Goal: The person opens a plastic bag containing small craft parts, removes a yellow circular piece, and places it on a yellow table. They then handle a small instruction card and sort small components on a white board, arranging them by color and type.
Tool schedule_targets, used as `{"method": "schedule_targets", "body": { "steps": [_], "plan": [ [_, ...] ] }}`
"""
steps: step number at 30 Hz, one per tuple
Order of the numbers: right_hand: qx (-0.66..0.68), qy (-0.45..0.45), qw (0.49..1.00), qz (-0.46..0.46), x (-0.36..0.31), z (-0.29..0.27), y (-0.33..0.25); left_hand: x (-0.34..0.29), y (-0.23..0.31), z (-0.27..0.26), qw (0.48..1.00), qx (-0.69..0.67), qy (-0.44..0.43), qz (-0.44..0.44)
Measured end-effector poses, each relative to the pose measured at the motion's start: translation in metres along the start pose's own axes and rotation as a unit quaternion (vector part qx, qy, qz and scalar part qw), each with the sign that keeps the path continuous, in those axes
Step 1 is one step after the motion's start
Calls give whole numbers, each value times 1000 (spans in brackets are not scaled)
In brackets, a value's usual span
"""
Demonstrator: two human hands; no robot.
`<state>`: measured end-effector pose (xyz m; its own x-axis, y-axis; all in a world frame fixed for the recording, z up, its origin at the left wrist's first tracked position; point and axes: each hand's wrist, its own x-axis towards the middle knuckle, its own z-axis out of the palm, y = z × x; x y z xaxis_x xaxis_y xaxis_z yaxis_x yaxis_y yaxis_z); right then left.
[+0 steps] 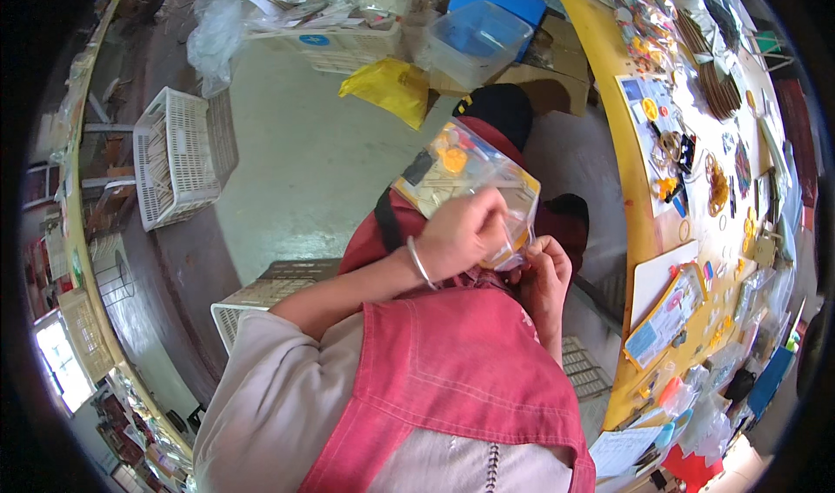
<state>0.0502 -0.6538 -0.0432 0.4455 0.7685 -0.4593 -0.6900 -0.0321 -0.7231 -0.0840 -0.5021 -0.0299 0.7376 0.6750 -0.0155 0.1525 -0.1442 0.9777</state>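
A clear, flat plastic bag (516, 184) with a rounded orange-yellow piece (452, 159) and a small black piece (419, 167) showing in it lies tilted over the person's lap, in front of the dark red cloth apron (461, 345). The left hand (470, 232), a silver bangle (421, 262) at its wrist, is curled over the bag's near part; whether its bent fingers grip anything cannot be told. The right hand (545, 275) pinches the bag's near right corner with narrow-set fingers. To the right stands a yellow-edged desk (639, 223) bearing tan rubber bands (717, 187) and a flat, yellow-bordered packet (665, 317). Beyond the lap, a bright yellow plastic bag (391, 91) lies on the grey floor (291, 158), near a clear plastic tub (478, 40). Further left stands a white slatted plastic basket (193, 158).
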Motion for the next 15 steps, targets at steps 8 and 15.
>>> {"method": "schedule_targets", "body": {
  "steps": [8,15],
  "plan": [
    [-464,56,782,-413,6,7,-2,5,10,0,998,0,-51,32],
    [-482,-24,800,-356,32,17,5,4,26,10,972,144,-30,184]
  ]
}}
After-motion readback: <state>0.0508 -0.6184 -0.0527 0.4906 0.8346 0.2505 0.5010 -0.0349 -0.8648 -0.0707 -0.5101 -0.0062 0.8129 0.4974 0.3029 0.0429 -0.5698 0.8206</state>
